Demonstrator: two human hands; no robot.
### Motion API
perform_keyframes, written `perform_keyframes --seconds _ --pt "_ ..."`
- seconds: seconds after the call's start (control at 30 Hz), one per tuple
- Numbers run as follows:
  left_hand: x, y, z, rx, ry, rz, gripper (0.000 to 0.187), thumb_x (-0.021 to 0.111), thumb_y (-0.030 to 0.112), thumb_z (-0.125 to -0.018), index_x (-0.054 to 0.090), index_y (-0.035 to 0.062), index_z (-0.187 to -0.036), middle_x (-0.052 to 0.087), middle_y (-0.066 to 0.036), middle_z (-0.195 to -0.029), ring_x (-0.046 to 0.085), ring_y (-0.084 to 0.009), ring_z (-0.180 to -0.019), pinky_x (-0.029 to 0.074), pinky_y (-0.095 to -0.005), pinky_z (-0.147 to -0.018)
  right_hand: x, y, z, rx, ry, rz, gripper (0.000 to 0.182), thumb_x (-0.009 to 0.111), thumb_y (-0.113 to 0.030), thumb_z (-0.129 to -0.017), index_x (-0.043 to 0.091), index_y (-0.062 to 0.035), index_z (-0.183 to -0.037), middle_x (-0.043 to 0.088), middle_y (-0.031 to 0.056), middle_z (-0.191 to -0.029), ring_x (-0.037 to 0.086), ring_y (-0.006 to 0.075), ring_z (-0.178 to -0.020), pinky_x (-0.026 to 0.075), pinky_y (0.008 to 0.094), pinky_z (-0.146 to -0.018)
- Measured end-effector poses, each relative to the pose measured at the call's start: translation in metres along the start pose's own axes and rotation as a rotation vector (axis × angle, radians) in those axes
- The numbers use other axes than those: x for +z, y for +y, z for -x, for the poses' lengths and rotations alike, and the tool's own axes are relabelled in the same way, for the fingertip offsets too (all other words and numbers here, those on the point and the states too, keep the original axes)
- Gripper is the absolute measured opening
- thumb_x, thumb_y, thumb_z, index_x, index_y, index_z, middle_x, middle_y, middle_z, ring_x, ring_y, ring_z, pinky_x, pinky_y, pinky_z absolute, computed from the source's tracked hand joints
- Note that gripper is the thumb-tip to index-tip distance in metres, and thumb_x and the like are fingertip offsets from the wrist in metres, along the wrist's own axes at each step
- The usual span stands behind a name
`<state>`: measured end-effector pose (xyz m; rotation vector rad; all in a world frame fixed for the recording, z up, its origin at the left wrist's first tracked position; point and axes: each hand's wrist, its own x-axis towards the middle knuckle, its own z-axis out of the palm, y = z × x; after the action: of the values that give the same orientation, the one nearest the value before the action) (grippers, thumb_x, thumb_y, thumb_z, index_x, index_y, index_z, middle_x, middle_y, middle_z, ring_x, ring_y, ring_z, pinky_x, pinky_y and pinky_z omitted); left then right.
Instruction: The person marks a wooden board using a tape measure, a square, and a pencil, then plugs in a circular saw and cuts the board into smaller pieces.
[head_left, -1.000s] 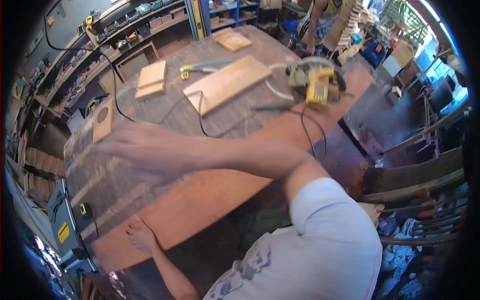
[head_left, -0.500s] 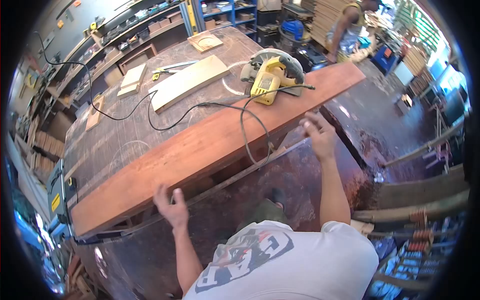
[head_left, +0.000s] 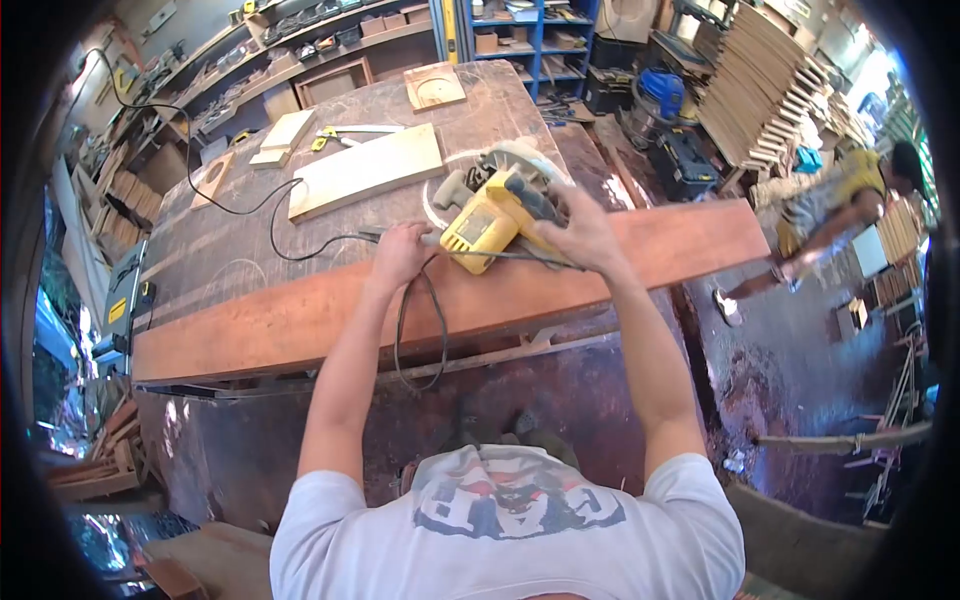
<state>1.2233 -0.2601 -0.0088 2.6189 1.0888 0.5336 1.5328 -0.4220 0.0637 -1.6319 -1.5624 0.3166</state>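
Note:
A yellow circular saw rests tilted on the long reddish-brown board, its round blade guard toward the far side. My right hand is closed round the saw's handle from the right. Just left of the saw's motor housing, my left hand has its fingers curled where the black power cord passes. The cord seems to run through that hand, though the fingers hide part of it. A loop of cord hangs over the board's near edge.
A pale plank lies on the workbench behind the board, near a clamp-like tool and small wood blocks. At right, a person in a yellow top walks past. A blue shop vacuum stands beyond the bench.
Both hands have moved from the board's near edge up to the saw and its cord. The saw now sits turned and tilted. The other person has moved to the right in view.

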Motion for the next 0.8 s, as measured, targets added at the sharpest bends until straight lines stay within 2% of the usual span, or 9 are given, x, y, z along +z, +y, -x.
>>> perform_keyframes --seconds 0.13,0.17,0.3,0.33,0.4,0.43,0.53,0.63,0.8 --pt "0.024 -0.053 -0.044 -0.174 -0.362 -0.025 0.051 0.077 0.027 -0.081 0.072 0.0071 -0.128 0.071 -0.021 -0.127 0.071 -0.0375 -0.111 0.056 -0.0451 -0.098 0.011 0.000 -0.023 0.150 -0.242 0.094 0.063 0.082 -0.030 -0.082 0.063 0.0004 -0.133 0.069 0.0231 -0.122 0.067 0.0346 -0.112 0.052 0.0424 -0.098" --pt "0.033 -0.067 -0.053 -0.143 -0.457 0.002 0.054 0.073 0.021 -0.080 0.070 0.0096 -0.133 0.071 -0.019 -0.128 0.070 -0.0363 -0.114 0.055 -0.0442 -0.099 0.011 0.006 -0.029 0.175 -0.283 0.022 0.063 0.081 -0.030 -0.082 0.063 0.0006 -0.133 0.069 0.0233 -0.120 0.067 0.0346 -0.112 0.052 0.0423 -0.098" --pt "0.027 -0.076 -0.072 0.069 -0.611 0.131 0.050 0.073 0.022 -0.085 0.070 0.0126 -0.134 0.075 -0.018 -0.119 0.072 -0.0313 -0.106 0.056 -0.0403 -0.097 0.031 0.019 -0.054 0.161 -0.311 -0.175 0.060 0.081 -0.029 -0.081 0.064 0.0018 -0.129 0.072 0.0224 -0.111 0.069 0.0331 -0.107 0.054 0.0427 -0.096" --pt "0.020 -0.078 -0.070 0.020 -0.596 0.223 0.047 0.072 0.021 -0.087 0.071 0.0122 -0.133 0.075 -0.016 -0.119 0.072 -0.0285 -0.103 0.056 -0.0396 -0.095 0.040 0.026 -0.058 0.140 -0.274 -0.192 0.058 0.081 -0.029 -0.081 0.065 0.0021 -0.128 0.073 0.0218 -0.108 0.070 0.0325 -0.106 0.054 0.0430 -0.094" --pt "0.014 -0.104 -0.074 -0.030 -0.620 0.406 0.041 0.073 0.019 -0.091 0.072 0.0115 -0.132 0.077 -0.011 -0.115 0.071 -0.0208 -0.097 0.056 -0.0375 -0.090 0.025 0.005 -0.075 0.249 -0.462 -0.106 0.053 0.079 -0.026 -0.079 0.067 0.0026 -0.123 0.074 0.0207 -0.105 0.071 0.0311 -0.104 0.056 0.0426 -0.092" --pt "-0.030 -0.081 -0.083 -0.083 -0.653 0.234 0.040 0.075 0.018 -0.093 0.072 0.0081 -0.131 0.077 -0.011 -0.112 0.071 -0.0190 -0.096 0.057 -0.0363 -0.087 0.017 -0.006 -0.080 0.279 -0.471 -0.144 0.051 0.078 -0.023 -0.079 0.068 0.0036 -0.121 0.074 0.0213 -0.106 0.071 0.0322 -0.104 0.055 0.0430 -0.093" --pt "-0.071 -0.129 -0.103 -0.131 -0.582 0.421 0.032 0.077 0.007 -0.088 0.075 -0.0020 -0.119 0.077 -0.010 -0.099 0.070 -0.0162 -0.087 0.057 -0.0326 -0.081 0.022 -0.002 -0.088 0.280 -0.554 -0.184 0.045 0.075 -0.016 -0.077 0.068 0.0065 -0.115 0.072 0.0254 -0.113 0.069 0.0359 -0.109 0.054 0.0440 -0.096" --pt "-0.085 -0.166 -0.138 -0.183 -0.423 0.247 0.033 0.075 0.007 -0.088 0.074 -0.0027 -0.119 0.076 -0.009 -0.100 0.068 -0.0152 -0.090 0.056 -0.0310 -0.082 0.028 0.004 -0.083 0.250 -0.470 -0.124 0.048 0.071 -0.009 -0.077 0.066 0.0071 -0.121 0.071 0.0276 -0.114 0.069 0.0409 -0.109 0.054 0.0461 -0.096" --pt "-0.020 -0.236 -0.191 -0.170 0.006 -0.171 0.042 0.074 0.017 -0.092 0.068 0.0022 -0.131 0.067 -0.019 -0.128 0.065 -0.0305 -0.116 0.049 -0.0421 -0.102 0.026 -0.003 -0.082 0.245 -0.435 -0.187 0.053 0.067 -0.007 -0.076 0.063 0.0078 -0.127 0.070 0.0290 -0.116 0.067 0.0418 -0.114 0.052 0.0478 -0.101"
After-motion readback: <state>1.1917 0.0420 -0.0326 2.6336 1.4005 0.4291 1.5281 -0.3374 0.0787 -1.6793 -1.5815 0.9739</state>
